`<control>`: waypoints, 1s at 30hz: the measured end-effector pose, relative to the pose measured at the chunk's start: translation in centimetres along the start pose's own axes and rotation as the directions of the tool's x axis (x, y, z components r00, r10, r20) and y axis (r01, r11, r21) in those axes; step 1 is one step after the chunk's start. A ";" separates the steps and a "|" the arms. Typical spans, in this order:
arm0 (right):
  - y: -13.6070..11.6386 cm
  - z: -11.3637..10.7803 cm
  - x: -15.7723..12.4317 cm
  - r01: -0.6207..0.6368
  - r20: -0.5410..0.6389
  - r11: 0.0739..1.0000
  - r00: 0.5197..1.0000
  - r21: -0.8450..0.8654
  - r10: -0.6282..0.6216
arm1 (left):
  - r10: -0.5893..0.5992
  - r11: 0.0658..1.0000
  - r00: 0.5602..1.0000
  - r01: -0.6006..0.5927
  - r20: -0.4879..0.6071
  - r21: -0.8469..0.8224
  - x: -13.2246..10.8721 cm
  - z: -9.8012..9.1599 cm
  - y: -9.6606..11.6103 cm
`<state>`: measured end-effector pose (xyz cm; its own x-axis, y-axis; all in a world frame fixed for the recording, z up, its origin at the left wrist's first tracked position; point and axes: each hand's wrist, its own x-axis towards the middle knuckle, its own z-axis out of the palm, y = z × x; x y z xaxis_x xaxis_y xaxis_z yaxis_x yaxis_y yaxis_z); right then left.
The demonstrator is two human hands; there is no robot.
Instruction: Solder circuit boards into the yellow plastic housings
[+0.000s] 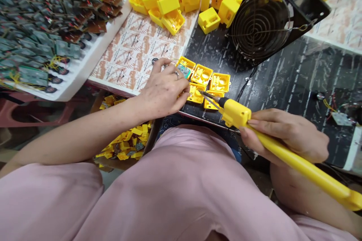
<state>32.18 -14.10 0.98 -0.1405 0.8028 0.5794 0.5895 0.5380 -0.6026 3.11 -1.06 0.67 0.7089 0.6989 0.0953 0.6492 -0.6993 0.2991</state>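
Observation:
My right hand (pixel 288 135) is wrapped round the long yellow handle of what looks like a soldering iron (pixel 236 113). Its dark tip, with a thin metal tube alongside, points left over a small yellow case (pixel 195 93) with moulded parts inside. My left hand (pixel 166 86) rests at the left of this group, fingers curled and closed; what they grip is hidden. Just beyond its fingers a green circuit board (pixel 184 70) sits in the upper-left case. Other open yellow cases (pixel 201 74) lie close together. A small black round part (pixel 154 61) is by the left index finger.
A black fan (pixel 257 30) stands beyond the cases. Yellow cases (pixel 169 3) are heaped at the back. A white foam tray (pixel 85 64) of circuit boards is at the left. Below the table edge sits a box of yellow pieces (pixel 127 143). A wired board (pixel 342 118) lies right.

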 end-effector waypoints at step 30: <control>-1.6 2.7 1.8 0.183 0.012 0.973 0.983 -0.137 -0.183 | -0.007 0.998 0.999 0.003 0.053 0.066 1.7 -0.7 0.0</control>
<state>28.82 -12.85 1.50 -0.2557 0.6936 0.6735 0.6574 0.6355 -0.4049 4.10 0.26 1.46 0.7180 0.6947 0.0425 0.6685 -0.7053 0.2361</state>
